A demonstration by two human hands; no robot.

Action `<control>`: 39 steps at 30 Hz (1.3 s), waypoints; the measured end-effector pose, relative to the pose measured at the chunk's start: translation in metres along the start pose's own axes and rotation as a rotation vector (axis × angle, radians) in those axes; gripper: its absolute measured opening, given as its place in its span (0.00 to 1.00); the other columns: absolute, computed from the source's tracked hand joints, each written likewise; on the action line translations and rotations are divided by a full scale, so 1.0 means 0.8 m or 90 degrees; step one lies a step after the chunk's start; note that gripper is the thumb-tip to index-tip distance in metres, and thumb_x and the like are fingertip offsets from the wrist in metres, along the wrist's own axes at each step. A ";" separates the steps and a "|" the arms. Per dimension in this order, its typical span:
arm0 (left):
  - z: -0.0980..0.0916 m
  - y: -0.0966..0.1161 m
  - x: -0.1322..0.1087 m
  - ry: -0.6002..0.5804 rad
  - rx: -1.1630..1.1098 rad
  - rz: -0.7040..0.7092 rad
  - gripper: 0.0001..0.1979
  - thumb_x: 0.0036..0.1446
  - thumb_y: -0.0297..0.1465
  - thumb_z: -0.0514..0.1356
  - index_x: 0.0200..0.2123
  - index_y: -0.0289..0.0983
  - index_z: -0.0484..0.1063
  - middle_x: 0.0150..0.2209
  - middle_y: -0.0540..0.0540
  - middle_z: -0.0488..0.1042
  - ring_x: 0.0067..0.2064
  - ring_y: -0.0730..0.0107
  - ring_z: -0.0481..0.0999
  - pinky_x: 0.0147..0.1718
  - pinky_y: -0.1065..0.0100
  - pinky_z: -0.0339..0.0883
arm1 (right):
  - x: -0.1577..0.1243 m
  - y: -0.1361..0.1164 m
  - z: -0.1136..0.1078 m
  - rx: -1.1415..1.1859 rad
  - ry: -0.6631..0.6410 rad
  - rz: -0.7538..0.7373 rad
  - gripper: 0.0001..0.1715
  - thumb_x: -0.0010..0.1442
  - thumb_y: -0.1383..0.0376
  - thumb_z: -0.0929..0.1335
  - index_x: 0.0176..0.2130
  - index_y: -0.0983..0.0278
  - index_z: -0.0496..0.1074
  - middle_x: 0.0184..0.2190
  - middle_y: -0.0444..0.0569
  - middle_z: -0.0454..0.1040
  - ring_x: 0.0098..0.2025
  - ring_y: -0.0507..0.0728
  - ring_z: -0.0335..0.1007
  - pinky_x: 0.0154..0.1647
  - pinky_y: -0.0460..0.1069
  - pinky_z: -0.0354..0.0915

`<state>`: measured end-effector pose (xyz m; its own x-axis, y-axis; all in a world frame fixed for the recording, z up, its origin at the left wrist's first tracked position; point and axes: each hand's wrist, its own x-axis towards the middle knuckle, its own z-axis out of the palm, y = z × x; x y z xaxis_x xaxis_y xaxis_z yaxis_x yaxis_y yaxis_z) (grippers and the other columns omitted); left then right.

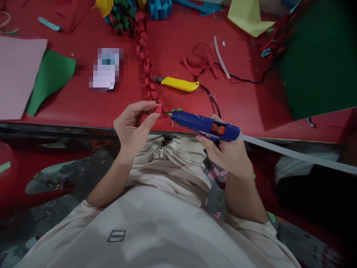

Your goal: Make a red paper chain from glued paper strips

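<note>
My left hand (134, 124) pinches the near end of a red paper chain (145, 61) between thumb and fingers, just over the table's front edge. The chain runs from there up the red table (83, 100) toward the back. My right hand (225, 150) grips a blue hot glue gun (206, 126) with an orange trigger. The gun's nozzle points left and touches the chain end by my left fingertips. A clear glue stick (292, 154) sticks out of the back of the gun to the right.
A yellow utility knife (180, 84) lies behind the gun, beside the black cord (213, 100). Red paper strips (199, 61), a spare glue stick (221, 57), green paper (51, 78), a pink sheet (16, 74), a yellow sheet (248, 16), more coloured chains (122, 15) and a dark green sheet (320, 63) lie around.
</note>
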<state>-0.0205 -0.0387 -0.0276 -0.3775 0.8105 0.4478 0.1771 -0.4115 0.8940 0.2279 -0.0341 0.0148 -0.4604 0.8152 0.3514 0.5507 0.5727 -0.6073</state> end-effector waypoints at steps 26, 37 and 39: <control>0.001 0.001 -0.001 -0.010 0.011 -0.013 0.19 0.56 0.47 0.73 0.46 0.44 0.79 0.44 0.47 0.81 0.48 0.61 0.84 0.53 0.55 0.82 | -0.002 0.004 0.002 0.027 0.022 0.012 0.18 0.68 0.48 0.69 0.39 0.59 0.72 0.33 0.50 0.74 0.30 0.58 0.73 0.30 0.53 0.70; -0.008 -0.008 0.005 0.007 0.035 0.034 0.17 0.59 0.44 0.72 0.46 0.41 0.78 0.43 0.47 0.80 0.47 0.65 0.83 0.51 0.62 0.81 | -0.004 0.049 -0.027 -0.103 0.088 0.066 0.22 0.69 0.47 0.66 0.42 0.61 0.79 0.40 0.56 0.80 0.44 0.66 0.78 0.47 0.61 0.72; -0.011 -0.012 0.007 -0.007 0.033 0.096 0.15 0.61 0.40 0.71 0.46 0.40 0.78 0.42 0.47 0.80 0.44 0.69 0.83 0.48 0.65 0.80 | 0.003 0.081 -0.038 -0.171 0.082 0.087 0.25 0.69 0.46 0.65 0.44 0.63 0.79 0.41 0.59 0.80 0.45 0.69 0.77 0.48 0.64 0.72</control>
<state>-0.0321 -0.0341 -0.0339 -0.3338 0.7457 0.5767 0.2783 -0.5065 0.8161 0.2839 0.0078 -0.0022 -0.2867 0.8805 0.3776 0.7728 0.4455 -0.4520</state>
